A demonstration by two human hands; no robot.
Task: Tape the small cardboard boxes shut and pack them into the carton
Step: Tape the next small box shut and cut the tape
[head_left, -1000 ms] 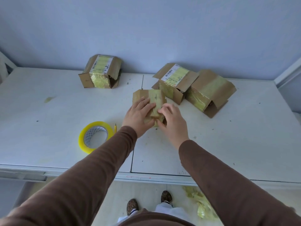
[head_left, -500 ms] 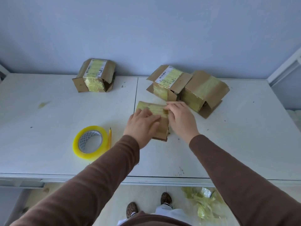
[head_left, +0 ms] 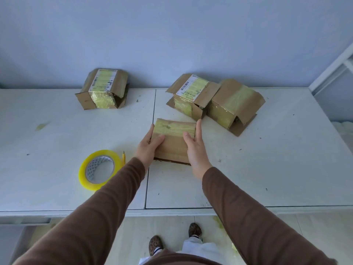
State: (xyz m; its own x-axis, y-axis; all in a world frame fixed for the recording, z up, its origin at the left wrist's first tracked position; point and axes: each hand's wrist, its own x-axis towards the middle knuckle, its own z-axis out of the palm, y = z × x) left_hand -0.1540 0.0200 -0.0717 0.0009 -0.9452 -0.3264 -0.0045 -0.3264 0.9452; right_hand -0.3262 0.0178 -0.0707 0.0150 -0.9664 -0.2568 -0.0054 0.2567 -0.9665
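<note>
A small cardboard box (head_left: 174,139) with yellowish tape across its far part lies flat on the white table (head_left: 57,131). My left hand (head_left: 150,145) holds its left side, thumb on top and fingers along the edge. My right hand (head_left: 194,148) holds its right side the same way. Three more small taped boxes stand at the back: one at the far left (head_left: 102,88), one with a barcode label (head_left: 191,96), and one beside it on the right (head_left: 235,105). A roll of yellow tape (head_left: 99,169) lies left of my left arm. No carton is in view.
A yellow pencil (head_left: 123,156) lies beside the tape roll. The table's front edge runs just above my feet, and tape scraps (head_left: 219,222) lie on the floor. A blue wall stands behind the table. A white frame (head_left: 336,64) rises at the right.
The box was turned and laid flat on the table. My hands moved from its top to its left and right sides.
</note>
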